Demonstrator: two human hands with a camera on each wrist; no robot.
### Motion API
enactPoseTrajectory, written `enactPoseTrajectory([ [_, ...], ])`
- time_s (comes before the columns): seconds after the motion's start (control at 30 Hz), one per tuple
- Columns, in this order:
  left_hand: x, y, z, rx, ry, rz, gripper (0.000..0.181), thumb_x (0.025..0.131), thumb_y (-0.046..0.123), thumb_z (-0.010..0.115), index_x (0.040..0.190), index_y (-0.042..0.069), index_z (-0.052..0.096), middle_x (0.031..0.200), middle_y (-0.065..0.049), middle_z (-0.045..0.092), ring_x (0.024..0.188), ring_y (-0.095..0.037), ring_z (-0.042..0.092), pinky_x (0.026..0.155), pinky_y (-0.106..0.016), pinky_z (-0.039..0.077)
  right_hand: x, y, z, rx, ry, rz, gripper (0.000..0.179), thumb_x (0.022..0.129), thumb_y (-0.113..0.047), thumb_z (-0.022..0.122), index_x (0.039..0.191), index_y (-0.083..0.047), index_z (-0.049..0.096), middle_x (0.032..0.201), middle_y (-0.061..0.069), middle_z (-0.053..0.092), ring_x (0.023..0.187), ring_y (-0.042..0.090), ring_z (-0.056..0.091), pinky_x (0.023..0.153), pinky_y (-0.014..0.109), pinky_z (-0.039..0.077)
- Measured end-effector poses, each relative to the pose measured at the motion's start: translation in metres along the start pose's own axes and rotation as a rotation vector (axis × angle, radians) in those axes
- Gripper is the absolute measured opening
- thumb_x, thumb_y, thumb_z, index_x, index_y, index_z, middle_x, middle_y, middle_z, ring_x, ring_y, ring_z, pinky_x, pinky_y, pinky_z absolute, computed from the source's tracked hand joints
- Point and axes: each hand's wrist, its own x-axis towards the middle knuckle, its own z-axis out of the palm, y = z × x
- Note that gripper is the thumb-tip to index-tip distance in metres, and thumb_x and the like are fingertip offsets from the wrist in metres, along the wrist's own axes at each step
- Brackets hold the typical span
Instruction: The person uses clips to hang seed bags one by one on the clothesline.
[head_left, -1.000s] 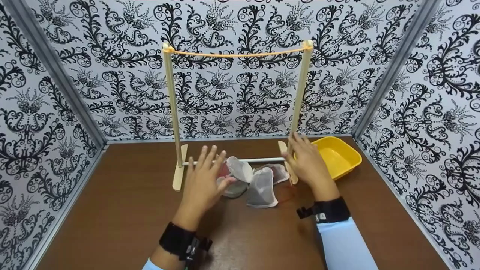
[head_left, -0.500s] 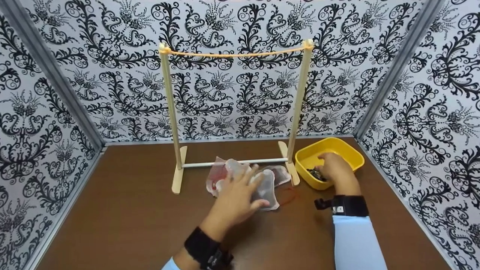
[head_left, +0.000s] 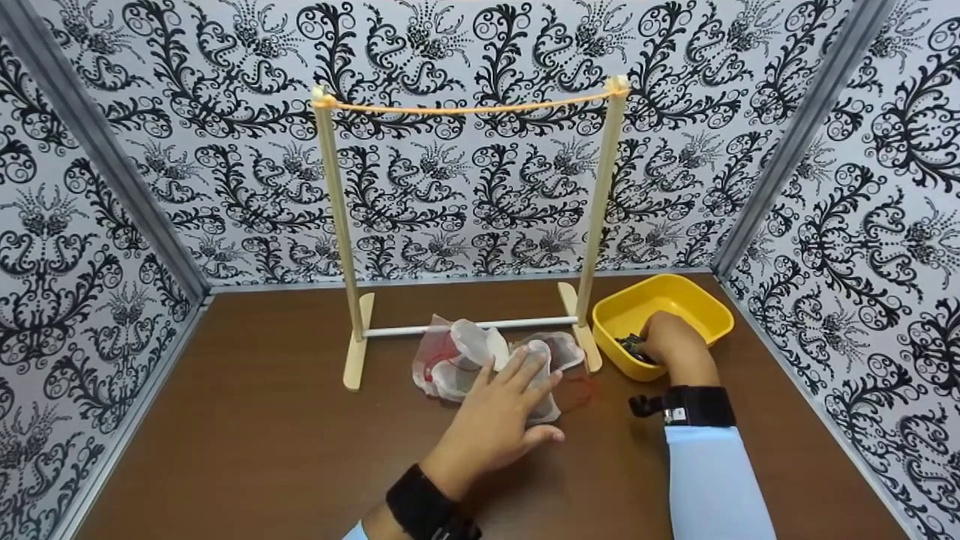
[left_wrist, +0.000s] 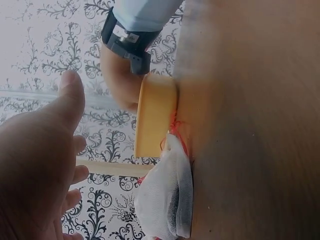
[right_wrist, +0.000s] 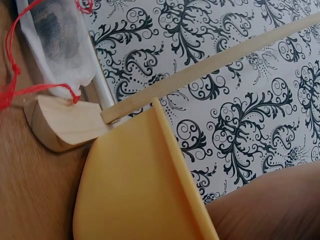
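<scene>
My left hand (head_left: pixel 495 424) is spread palm-down over a loose pile of whitish mesh drawstring pouches (head_left: pixel 466 339), fingers overlapping the nearest ones. In the left wrist view its fingers are apart from a pouch (left_wrist: pixel 162 195) with red cord, and nothing is between them. At the right, my right hand (head_left: pixel 675 349) reaches down inside a yellow plastic basin (head_left: pixel 686 292). Small dark pieces (head_left: pixel 632 345) lie by its fingertips, which are hidden; I cannot tell whether it pinches one. The right wrist view shows mainly the basin's outer wall (right_wrist: pixel 130 185).
A wooden stand with two posts (head_left: pixel 337 217) rises behind the pouches, an orange cord (head_left: pixel 465 110) strung between the tops. A white rod (head_left: pixel 397 331) joins its feet. Patterned walls (head_left: pixel 465 187) enclose the brown table (head_left: pixel 247 435) at the back and sides.
My right hand has moved from beside the stand's right post into the yellow basin. My left hand has shifted right and nearer the front, over the pouches.
</scene>
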Motion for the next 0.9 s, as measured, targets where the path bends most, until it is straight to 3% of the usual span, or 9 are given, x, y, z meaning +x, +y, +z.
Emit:
enactPoseTrajectory([
  [0.03,0.000,0.000,0.000,0.003,0.005,-0.001,0.084,0.104,0.080,0.055,0.175,0.034,0.046,0.186,-0.002,0.038,0.176,-0.027,0.031,0.137,-0.069,0.036,0.000,-0.001,0.000,0.004,0.002,-0.001,0.018,0.100,-0.018,0.082,0.093,-0.002,0.083,0.082,0.005,0.072,0.076,0.023,0.062,0.068,0.036,0.050],
  [0.13,-0.001,-0.002,-0.003,0.002,0.013,0.000,0.084,0.106,0.081,0.052,0.174,0.033,0.047,0.186,-0.001,0.039,0.176,-0.027,0.032,0.137,-0.068,0.035,-0.001,-0.004,-0.002,0.014,0.015,0.006,0.021,0.100,-0.019,0.083,0.103,0.003,0.082,0.092,0.012,0.078,0.082,0.027,0.068,0.074,0.041,0.058],
  [0.27,-0.004,-0.009,-0.015,-0.044,0.007,-0.028,0.084,0.107,0.079,0.052,0.174,0.029,0.048,0.187,-0.001,0.037,0.176,-0.029,0.029,0.138,-0.068,0.032,-0.004,-0.011,-0.011,0.036,0.034,0.013,0.042,0.102,-0.020,0.081,0.132,0.009,0.075,0.128,0.029,0.079,0.108,0.039,0.074,0.103,0.059,0.062],
  [0.33,-0.006,-0.016,-0.026,-0.093,0.013,-0.069,0.084,0.106,0.078,0.055,0.174,0.029,0.047,0.186,-0.002,0.036,0.176,-0.031,0.028,0.139,-0.068,0.031,-0.009,-0.020,-0.017,0.066,0.050,-0.004,0.046,0.104,-0.021,0.079,0.139,0.008,0.073,0.135,0.029,0.077,0.113,0.041,0.074,0.106,0.061,0.061],
  [0.5,-0.014,-0.042,-0.056,-0.193,0.062,-0.184,0.083,0.106,0.069,0.063,0.173,0.022,0.047,0.182,-0.007,0.043,0.173,-0.036,0.034,0.140,-0.066,0.027,-0.024,-0.060,-0.026,0.134,0.146,-0.149,0.045,0.105,-0.026,0.081,0.142,0.000,0.075,0.141,0.028,0.075,0.124,0.048,0.074,0.111,0.066,0.059],
  [0.67,-0.023,-0.070,-0.079,-0.247,0.198,-0.260,0.075,0.106,0.056,0.072,0.166,0.014,0.057,0.162,-0.014,0.066,0.154,-0.040,0.059,0.132,-0.064,0.044,-0.037,-0.112,-0.021,0.193,0.274,-0.321,0.043,0.098,-0.024,0.090,0.135,-0.005,0.079,0.131,0.020,0.077,0.118,0.043,0.077,0.108,0.063,0.062],
  [0.8,-0.031,-0.087,-0.089,-0.306,0.322,-0.283,0.067,0.106,0.047,0.077,0.160,0.009,0.063,0.142,-0.014,0.077,0.135,-0.037,0.071,0.122,-0.061,0.054,-0.046,-0.157,-0.012,0.242,0.304,-0.455,0.042,0.093,-0.024,0.095,0.131,-0.013,0.081,0.126,0.009,0.081,0.114,0.035,0.079,0.107,0.059,0.064],
  [0.9,-0.036,-0.094,-0.090,-0.345,0.376,-0.278,0.061,0.107,0.038,0.079,0.158,0.007,0.065,0.132,-0.012,0.080,0.126,-0.036,0.073,0.117,-0.059,0.057,-0.050,-0.186,-0.004,0.266,0.295,-0.562,0.040,0.092,-0.025,0.095,0.129,-0.016,0.081,0.127,0.004,0.081,0.115,0.030,0.079,0.108,0.054,0.065],
])
